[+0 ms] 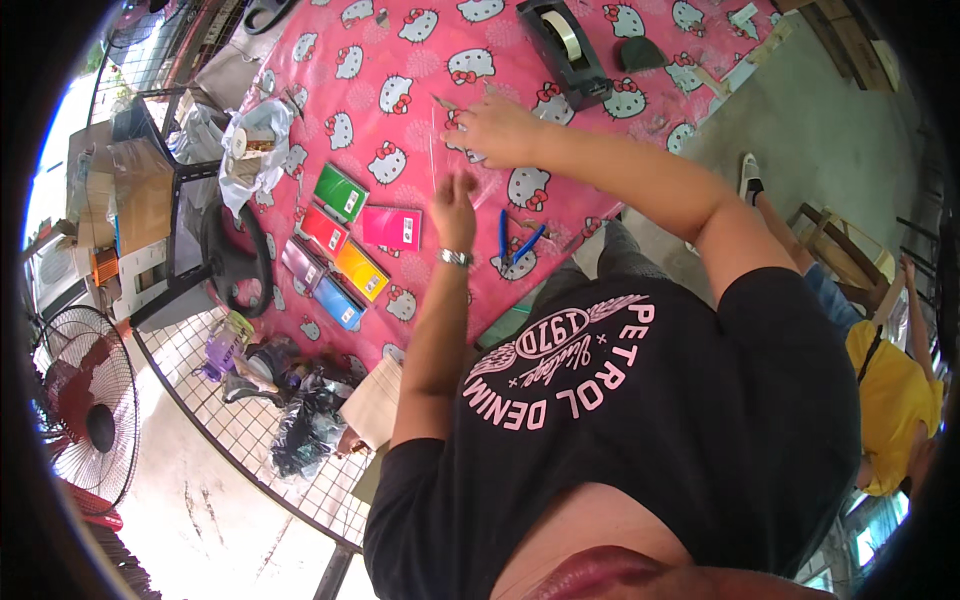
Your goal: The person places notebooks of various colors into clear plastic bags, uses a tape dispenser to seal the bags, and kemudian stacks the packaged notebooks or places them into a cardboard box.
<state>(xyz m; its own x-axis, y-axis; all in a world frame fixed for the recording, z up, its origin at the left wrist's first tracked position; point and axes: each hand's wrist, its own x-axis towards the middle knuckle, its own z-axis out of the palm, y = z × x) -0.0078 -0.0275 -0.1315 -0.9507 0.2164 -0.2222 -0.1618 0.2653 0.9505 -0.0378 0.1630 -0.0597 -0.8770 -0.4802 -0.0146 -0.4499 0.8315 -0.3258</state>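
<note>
My right hand [495,130] lies with curled fingers on a thin clear plastic sheet [440,160] spread over the pink cartoon-cat tablecloth [400,60]. It pins the sheet's far end. My left hand [455,208], a metal watch on its wrist, hovers at the sheet's near edge. Its fingers are apart and lifted, and it holds nothing that I can see. Blue-handled cutters [515,245] lie just right of my left wrist. Left of that hand, several flat coloured packets are laid out, among them a green one [342,192], a pink one [392,228] and a yellow one [362,270].
A black tape dispenser [565,40] stands at the table's far side. A white plastic bag [255,140] and a black round stool [240,260] sit at the left edge. A wire rack [250,420] holds bags, a fan [85,400] stands left, and another person in yellow [890,400] sits right.
</note>
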